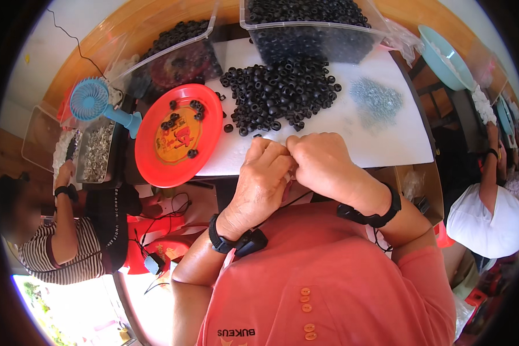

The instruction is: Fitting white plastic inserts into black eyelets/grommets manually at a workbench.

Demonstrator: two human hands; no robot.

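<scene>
My left hand (pixel 263 177) and my right hand (pixel 324 160) meet over the near edge of the white board (pixel 352 141). Both have their fingers curled and pressed together; whatever sits between them is hidden. A small black piece (pixel 258 136) shows at the fingertips of the left hand, and I cannot tell if it is gripped or lies behind them. Just beyond is a heap of black ring-shaped pieces (pixel 282 95). To the left, a round red plate (pixel 207 135) bears several of the same pieces. Small shiny bluish-clear parts (pixel 376 99) lie in a patch on the right.
Two clear plastic bins (pixel 311 26) (pixel 181 43) with black pieces stand at the back. A blue fan (pixel 90 99) and a metal tray of small parts (pixel 96 144) are at the left. A light-blue basin (pixel 446 57) is at the far right. People sit on both sides.
</scene>
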